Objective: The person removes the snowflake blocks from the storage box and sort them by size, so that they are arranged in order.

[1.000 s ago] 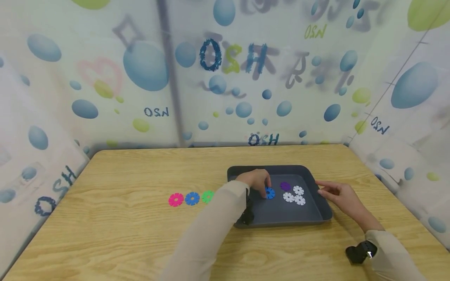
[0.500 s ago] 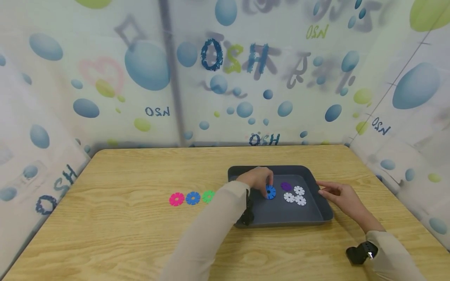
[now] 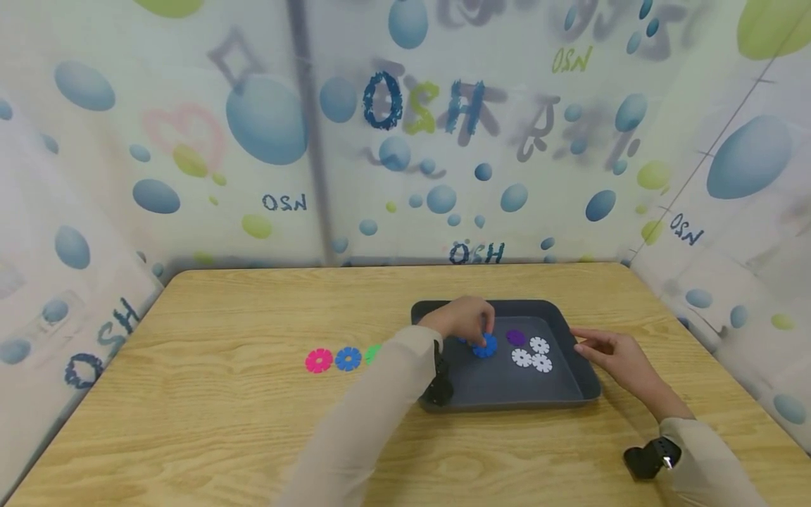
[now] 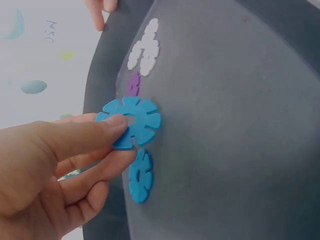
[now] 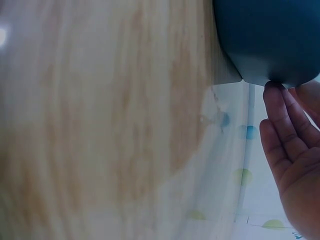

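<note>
My left hand is over the dark grey tray, pinching a blue flower-shaped plastic disc between thumb and fingers. In the left wrist view, a second blue disc lies in the tray just below the held one; in the head view the hand mostly hides it. A purple disc and three white discs lie farther right in the tray. My right hand touches the tray's right outer edge with fairly straight fingers; the right wrist view shows its fingertips against the tray wall.
Left of the tray, a pink disc, a blue disc and a green disc form a row on the wooden table. My left sleeve partly covers the green one. A patterned curtain stands behind the table.
My left hand has lifted slightly with the blue disc pinched in its fingers, and another blue disc now shows beneath it. The right hand stays at the tray's edge.
</note>
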Available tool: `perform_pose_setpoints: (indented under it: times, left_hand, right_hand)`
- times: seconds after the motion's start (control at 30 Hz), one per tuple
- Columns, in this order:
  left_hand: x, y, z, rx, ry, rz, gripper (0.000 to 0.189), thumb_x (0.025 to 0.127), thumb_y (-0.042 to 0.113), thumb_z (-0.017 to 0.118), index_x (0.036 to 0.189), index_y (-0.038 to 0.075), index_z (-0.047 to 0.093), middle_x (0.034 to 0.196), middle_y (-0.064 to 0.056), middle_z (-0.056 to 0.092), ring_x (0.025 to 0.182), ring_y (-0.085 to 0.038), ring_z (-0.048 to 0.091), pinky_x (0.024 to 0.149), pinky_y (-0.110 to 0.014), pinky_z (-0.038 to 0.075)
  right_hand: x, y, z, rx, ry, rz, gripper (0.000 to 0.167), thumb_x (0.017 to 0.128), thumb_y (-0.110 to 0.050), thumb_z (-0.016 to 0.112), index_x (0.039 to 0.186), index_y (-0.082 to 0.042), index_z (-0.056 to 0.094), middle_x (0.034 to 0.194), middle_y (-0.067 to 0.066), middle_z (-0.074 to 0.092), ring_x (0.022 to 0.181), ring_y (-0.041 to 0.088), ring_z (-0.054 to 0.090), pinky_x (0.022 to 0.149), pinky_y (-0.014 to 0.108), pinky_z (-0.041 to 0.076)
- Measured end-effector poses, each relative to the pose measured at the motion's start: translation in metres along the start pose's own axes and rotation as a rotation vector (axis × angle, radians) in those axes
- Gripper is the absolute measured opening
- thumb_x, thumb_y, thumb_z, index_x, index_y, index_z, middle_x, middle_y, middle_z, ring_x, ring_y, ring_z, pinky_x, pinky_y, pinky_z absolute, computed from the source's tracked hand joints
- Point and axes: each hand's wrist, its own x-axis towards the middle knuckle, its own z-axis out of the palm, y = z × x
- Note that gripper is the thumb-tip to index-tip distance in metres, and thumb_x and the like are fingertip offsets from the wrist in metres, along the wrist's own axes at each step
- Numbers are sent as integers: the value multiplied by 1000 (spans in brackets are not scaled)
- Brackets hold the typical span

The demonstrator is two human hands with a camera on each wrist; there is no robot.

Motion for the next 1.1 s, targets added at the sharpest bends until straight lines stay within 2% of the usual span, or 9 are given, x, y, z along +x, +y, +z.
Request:
perform_pose_setpoints:
  times: [0.3,0.67,0.87,1.1]
  left_hand:
    - [-12,-4,-13,-27,-2,64,13,76,5,73,84,8,63,67,1,61,59,-12,58,57,-21,45]
    - [-33,-3,-25,23,-33,165,13,76,6,73,85,7,65,64,0,60,57,-11,56,54,-21,44]
    - [-51,-8,-35,74,-36,203,12,78,10,73,85,11,64,65,4,58,57,-9,52,56,-21,44]
    - [-83,-17,-44,29,-21,224,13,78,8,72,84,14,62,67,4,59,59,-10,55,58,-23,45]
  right_hand:
    - [0,3,1,4,9,-13,41,88,-21,62,120,5,57,96,18,66,75,5,60,60,23,48]
    - [0,4,1,-11,27,-36,38,88,-19,62,119,3,58,92,14,66,74,4,59,60,24,48]
    - [-1,4,1,-13,25,-36,38,88,-19,62,119,3,58,91,14,66,74,4,59,59,24,47]
    - [0,4,0,-6,23,-34,38,88,-18,62,119,4,58,92,15,66,74,4,59,60,23,48]
